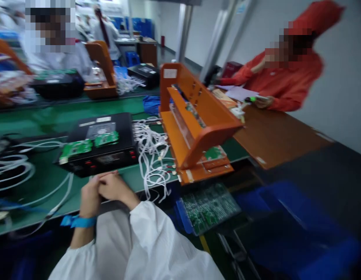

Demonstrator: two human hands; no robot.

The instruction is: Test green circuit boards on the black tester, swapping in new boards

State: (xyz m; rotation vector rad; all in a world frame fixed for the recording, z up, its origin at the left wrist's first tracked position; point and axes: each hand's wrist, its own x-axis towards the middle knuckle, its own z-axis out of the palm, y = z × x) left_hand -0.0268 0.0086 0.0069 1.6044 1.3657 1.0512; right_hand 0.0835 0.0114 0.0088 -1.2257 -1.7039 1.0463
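My left hand, with a blue strap at its wrist, rests against my right hand at the table's front edge. The fingers of both hands are curled together, and whether anything small is between them is hidden. Just beyond them stands a black box with red switches on its front. Two green circuit boards lie on top of it. White cables lie in a tangle to the right of the box.
An orange rack stands right of the cables, with a tray of green boards below it. More white cables lie at left. A person in red sits at a brown table; people in white are across the bench.
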